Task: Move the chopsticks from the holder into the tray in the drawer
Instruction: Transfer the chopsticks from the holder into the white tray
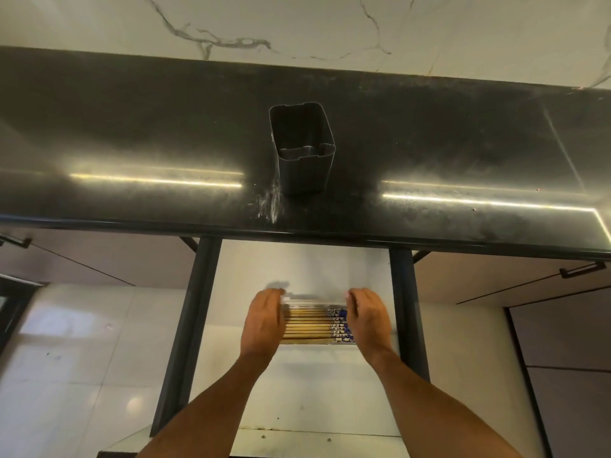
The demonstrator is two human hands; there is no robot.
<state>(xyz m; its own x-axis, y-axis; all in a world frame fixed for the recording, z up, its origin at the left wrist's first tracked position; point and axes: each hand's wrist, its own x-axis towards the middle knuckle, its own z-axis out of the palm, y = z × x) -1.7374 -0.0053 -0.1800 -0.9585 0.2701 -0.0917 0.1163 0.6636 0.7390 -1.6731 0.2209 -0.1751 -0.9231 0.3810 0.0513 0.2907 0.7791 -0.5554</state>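
The dark square holder (pixel 302 150) stands upright on the black countertop (pixel 132 133) and looks empty inside. Below it the drawer (pixel 297 266) is pulled open, showing a white floor. A clear tray (pixel 314 304) lies crosswise in the drawer with several wooden chopsticks (pixel 307 325) side by side in it, their blue-and-white patterned ends to the right. My left hand (pixel 264 322) cups the tray's left end and my right hand (pixel 367 320) cups its right end, fingers curled over the far corners. Both thumbs are hidden.
Dark drawer rails (pixel 195 325) run down both sides of the drawer. Cabinet fronts with dark bar handles (pixel 578 271) flank it. A pale tiled floor (pixel 66 358) lies lower left, and a marbled wall (pixel 297 24) rises behind the counter.
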